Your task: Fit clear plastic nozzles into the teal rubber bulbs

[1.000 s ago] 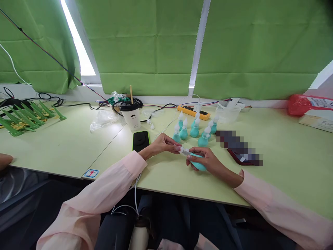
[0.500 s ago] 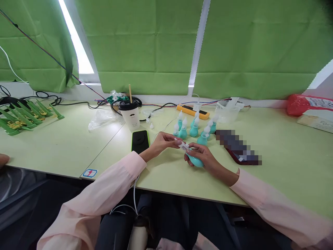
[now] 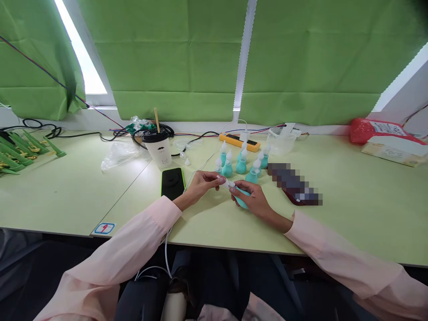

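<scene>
My right hand (image 3: 252,198) is wrapped around the teal bulb (image 3: 243,201) of a small bulb syringe, low over the table. The fingers of my left hand (image 3: 203,185) pinch the translucent white nozzle (image 3: 228,183) at its other end. My right fingertips cover the join between bulb and nozzle, so I cannot tell how firmly they fit. Just beyond my hands stands a group of similar teal bulb syringes (image 3: 241,166), upright with white tips.
Left of the hands lies a black phone with a green edge (image 3: 172,183), with a lidded paper cup (image 3: 160,151) behind it. A small white tip (image 3: 187,162) rests nearby. Rightward are a dark red-edged device (image 3: 297,198), partly pixelated, and a clear container (image 3: 281,142). An orange power strip (image 3: 241,142) is behind.
The view has swung slightly right, so the scene sits further left. My right fingers have moved up toward the nozzle, covering more of its base. Both hands keep their hold.
</scene>
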A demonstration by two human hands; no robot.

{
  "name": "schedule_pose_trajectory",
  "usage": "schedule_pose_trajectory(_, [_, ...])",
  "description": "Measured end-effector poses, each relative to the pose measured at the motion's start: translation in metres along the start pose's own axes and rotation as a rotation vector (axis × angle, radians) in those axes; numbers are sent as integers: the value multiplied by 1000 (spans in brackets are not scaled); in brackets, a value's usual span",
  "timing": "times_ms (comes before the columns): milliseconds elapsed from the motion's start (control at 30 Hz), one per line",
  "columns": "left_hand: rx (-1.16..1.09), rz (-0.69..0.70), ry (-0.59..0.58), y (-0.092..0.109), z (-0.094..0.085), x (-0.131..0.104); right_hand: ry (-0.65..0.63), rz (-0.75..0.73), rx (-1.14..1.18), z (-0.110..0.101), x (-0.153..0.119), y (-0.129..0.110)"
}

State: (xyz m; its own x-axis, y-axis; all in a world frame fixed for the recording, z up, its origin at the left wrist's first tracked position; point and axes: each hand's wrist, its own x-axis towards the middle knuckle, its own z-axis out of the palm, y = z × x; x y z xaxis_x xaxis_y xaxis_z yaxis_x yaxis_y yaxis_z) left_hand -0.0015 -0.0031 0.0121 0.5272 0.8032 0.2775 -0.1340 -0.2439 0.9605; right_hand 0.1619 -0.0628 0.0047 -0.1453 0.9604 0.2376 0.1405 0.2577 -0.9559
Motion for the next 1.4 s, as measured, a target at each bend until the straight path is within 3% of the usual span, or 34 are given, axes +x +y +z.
schedule_pose_trajectory(300, [111,-5,-32,2,4,-3,-151,233,215,-6,-1,-1])
schedule_pose_trajectory(433, [167,32,37,5,11,-3,-225,182,168,-11,-3,-7])
schedule_pose_trajectory(600, [338,227,433,8,5,0,20,-64,-41,-29,-3,-3])
schedule_pose_trajectory(667, [459,260,491,5,-1,2,134,-125,-98,-38,-3,4])
schedule_pose_trajectory(900, [732,76,340,-21,-8,22,385,-250,-320,-56,-2,21])
schedule_pose_trajectory(1133, [684,48,433,-38,3,54,508,-249,-418,-47,5,28])
schedule_pose_trajectory(1400, [673,36,418,-49,9,75,575,-144,-340,-30,17,32])
